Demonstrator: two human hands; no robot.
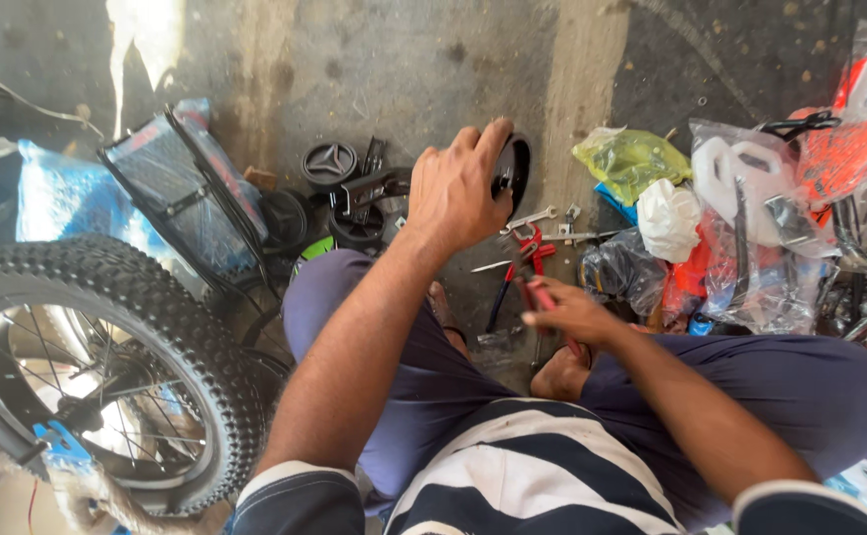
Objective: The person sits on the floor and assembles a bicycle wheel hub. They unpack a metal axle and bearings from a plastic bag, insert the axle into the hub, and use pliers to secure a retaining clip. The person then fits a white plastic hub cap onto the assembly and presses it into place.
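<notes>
1. Black small wheel [514, 168] under the left hand [456, 188].
2. Red-handled pliers [537, 272] by the right hand [569, 312].
3. Navy-and-white striped shirt [512, 466], purple-blue trousers [750, 381].
4. Black knobbly tyre [156, 327], silver spokes.
5. Yellow-green bag [629, 159], white and orange parts in clear bags [750, 198].
6. Grey floor [374, 59].

two hands: the left hand [458, 188] at twelve o'clock, the right hand [567, 310] at centre. one spoked bicycle wheel [106, 367] at eight o'clock. three small black wheels [329, 163] at eleven. one spanner [529, 218] near centre. one white cloth wad [668, 218] at two.
</notes>
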